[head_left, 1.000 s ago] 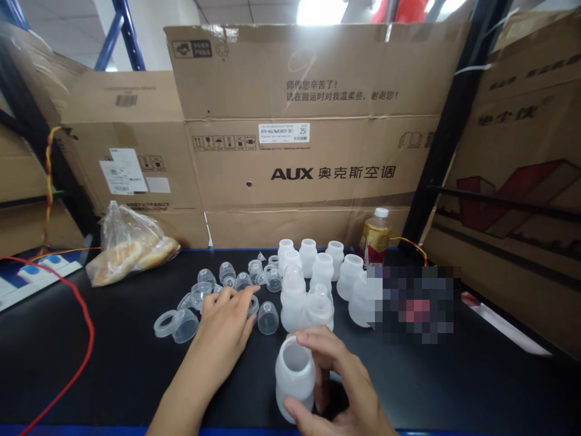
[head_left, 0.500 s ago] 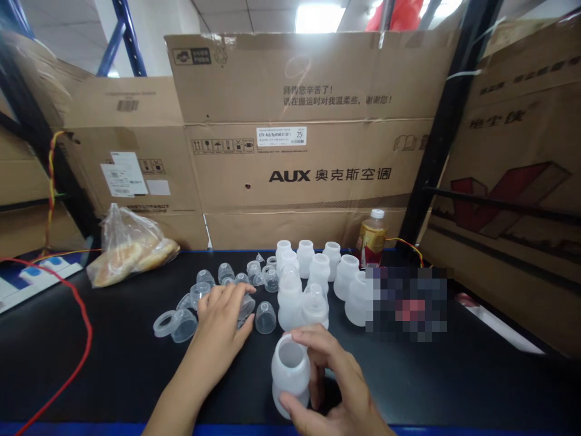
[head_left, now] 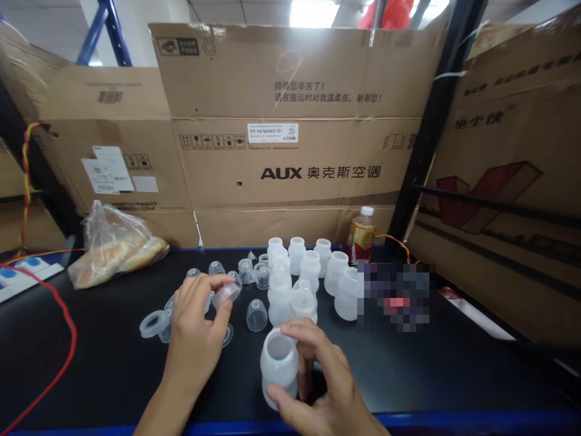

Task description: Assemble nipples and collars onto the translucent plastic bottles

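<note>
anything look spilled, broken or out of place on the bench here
Nothing spilled or broken. The one misfit is a plastic bag of bread lying on the black bench left of the clear caps and white bottles.

stacked cardboard boxes (head_left: pixel 290 121) wall in a black table (head_left: pixel 431 375); blue racking (head_left: pixel 102 30), ceiling light (head_left: pixel 318 12) overhead.

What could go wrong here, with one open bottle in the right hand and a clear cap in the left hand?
1. The left hand pinches the clear cap only at the fingertips, so it may slip onto the black table.
2. The right hand holds the open bottle near the table's front edge; it could fall off.
3. The standing bottles crowd close behind and could be knocked over.
</note>
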`<state>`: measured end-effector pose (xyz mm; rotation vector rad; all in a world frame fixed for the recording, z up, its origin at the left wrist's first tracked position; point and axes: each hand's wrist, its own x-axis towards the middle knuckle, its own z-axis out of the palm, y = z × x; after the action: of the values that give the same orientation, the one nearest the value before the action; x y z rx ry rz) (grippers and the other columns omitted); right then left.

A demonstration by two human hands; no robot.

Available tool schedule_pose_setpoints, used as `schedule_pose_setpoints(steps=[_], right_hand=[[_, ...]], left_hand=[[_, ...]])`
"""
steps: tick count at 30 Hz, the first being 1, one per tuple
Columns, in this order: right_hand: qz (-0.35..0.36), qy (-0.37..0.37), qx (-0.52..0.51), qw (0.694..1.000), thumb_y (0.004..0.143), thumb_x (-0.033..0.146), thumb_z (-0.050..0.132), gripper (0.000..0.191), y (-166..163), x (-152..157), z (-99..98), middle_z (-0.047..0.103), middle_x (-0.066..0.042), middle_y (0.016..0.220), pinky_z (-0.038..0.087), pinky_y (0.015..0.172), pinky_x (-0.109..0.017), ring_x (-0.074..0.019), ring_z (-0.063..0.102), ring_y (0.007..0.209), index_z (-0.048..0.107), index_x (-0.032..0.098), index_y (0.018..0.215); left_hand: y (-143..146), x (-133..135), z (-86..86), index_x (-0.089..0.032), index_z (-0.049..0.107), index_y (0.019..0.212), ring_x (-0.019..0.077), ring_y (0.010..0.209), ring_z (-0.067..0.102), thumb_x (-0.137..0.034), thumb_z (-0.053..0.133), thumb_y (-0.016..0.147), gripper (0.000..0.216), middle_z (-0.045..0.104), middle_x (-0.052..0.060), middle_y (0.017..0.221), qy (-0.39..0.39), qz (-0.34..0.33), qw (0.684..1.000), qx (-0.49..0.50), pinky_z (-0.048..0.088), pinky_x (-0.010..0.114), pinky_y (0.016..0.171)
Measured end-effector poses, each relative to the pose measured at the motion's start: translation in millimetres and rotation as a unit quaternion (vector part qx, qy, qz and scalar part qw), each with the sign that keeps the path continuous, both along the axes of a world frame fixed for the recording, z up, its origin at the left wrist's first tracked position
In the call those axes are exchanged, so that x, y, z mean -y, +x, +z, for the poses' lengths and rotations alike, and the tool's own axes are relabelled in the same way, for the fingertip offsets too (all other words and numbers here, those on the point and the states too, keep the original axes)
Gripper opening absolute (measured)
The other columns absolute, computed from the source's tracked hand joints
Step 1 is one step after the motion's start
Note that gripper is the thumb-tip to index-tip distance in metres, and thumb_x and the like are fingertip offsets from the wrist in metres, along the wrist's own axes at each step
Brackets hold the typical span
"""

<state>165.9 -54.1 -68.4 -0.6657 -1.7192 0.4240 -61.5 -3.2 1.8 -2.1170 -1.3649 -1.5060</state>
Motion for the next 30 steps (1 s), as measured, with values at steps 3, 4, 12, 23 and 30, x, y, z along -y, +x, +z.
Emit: schedule_pose_setpoints(steps=[3, 4, 12, 23, 30], right_hand=[[-0.019, -0.006, -0.005, 1.000, 0.089, 0.026, 0.082, 0.071, -1.9, -0.8, 0.6, 0.072, 0.009, 0.091, 0.039, 0.043, -0.022, -0.0083, 0.047, 0.048, 0.052, 0.043, 0.151], [-0.031, -0.006, -0.009, 0.999, 0.087, 0.027, 0.084, 0.072, -2.9, -1.0, 0.7, 0.065, 0.012, 0.079, 0.039, 0.043, -0.021, -0.0089, 0.047, 0.047, 0.052, 0.044, 0.150], [-0.033, -0.041, -0.041, 0.998, 0.081, 0.017, 0.077, 0.077, -5.4, -1.9, -2.7, 0.052, 0.014, 0.070, 0.035, 0.044, -0.019, -0.0088, 0.048, 0.047, 0.051, 0.043, 0.149], [-0.015, -0.094, -0.052, 0.994, 0.082, 0.016, 0.082, 0.077, -5.0, 1.7, -4.4, 0.052, 0.015, 0.066, 0.035, 0.046, -0.019, -0.0090, 0.047, 0.047, 0.054, 0.044, 0.148], [-0.006, -0.091, -0.062, 0.994, 0.074, 0.016, 0.085, 0.086, -7.1, -0.2, -10.9, 0.059, 0.015, 0.067, 0.032, 0.045, -0.018, -0.0089, 0.049, 0.046, 0.053, 0.050, 0.147]], left_hand=[[23.6, 24.5, 6.6, -0.031, 0.064, 0.114, 0.0216, 0.100, 0.062, -0.012, 0.055, 0.108, 0.022, 0.065, 0.000, 0.102, 0.051, -0.065, 0.996, 0.040, 0.051, 0.037, 0.090], [32.0, 32.0, 6.8, -0.032, 0.067, 0.116, 0.0205, 0.099, 0.064, -0.010, 0.059, 0.106, 0.025, 0.066, 0.000, 0.102, 0.055, -0.118, 0.990, 0.045, 0.052, 0.035, 0.087], [72.2, 55.8, -12.9, -0.031, 0.068, 0.132, 0.0226, 0.119, 0.069, -0.003, 0.054, 0.100, 0.045, 0.068, 0.005, 0.121, 0.026, -0.203, 0.977, 0.062, 0.059, 0.036, 0.100], [77.7, 56.9, -21.3, -0.022, 0.077, 0.128, 0.0204, 0.126, 0.069, 0.002, 0.061, 0.099, 0.041, 0.066, 0.004, 0.125, 0.060, -0.210, 0.970, 0.109, 0.059, 0.032, 0.109], [86.1, 58.9, -26.8, -0.028, 0.080, 0.103, 0.0165, 0.117, 0.073, -0.030, 0.072, 0.110, 0.010, 0.064, 0.002, 0.126, 0.027, -0.222, 0.957, 0.187, 0.061, 0.027, 0.105]])
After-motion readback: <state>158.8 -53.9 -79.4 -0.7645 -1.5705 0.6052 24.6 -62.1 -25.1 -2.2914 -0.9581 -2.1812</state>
